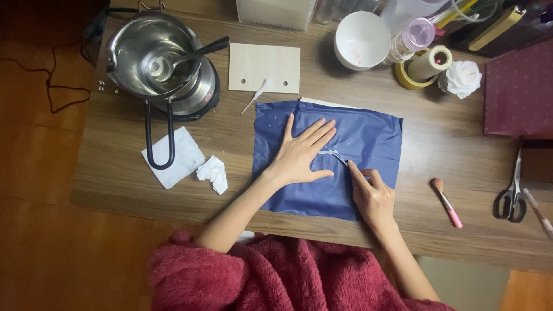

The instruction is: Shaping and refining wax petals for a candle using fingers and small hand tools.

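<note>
Head view looks straight down at my two hands on a blue sheet (pixel 368 138) that lies flat on the brown wooden surface (pixel 242 184).

My left hand (pixel 299 155) is spread wide open, with its fingers (pixel 317 131) pressed flat on the sheet. It grabs nothing; it just holds the sheet down. My right hand (pixel 374 196) is curled, and its fingers (pixel 358 174) pinch a thin little tool (pixel 336 155). The tip of the tool touches a small pale strip (pixel 322 152) on the sheet, just beside my left thumb. The strip is too small for me to tell what it is made of.

I think the sheet is thin, light and floppy, like paper or plastic film. It looks smooth, so it could slide on the surface if nothing presses on it. A flat palm in the middle seems the best way to keep it in place. To lift it, I would take a corner or an edge. The pale strip looks tiny and may break easily, so a light touch seems best.

To the far left stands a shiny metal pot (pixel 152 57) with a spoon (pixel 199 52) in it. Near the pot lie white tissues (pixel 184 161). Past the sheet lies a pale board (pixel 265 66). A white bowl (pixel 362 40) and a roll of tape (pixel 415 72) sit far right. A pink brush (pixel 446 201) and scissors (pixel 511 193) lie to the right.
</note>
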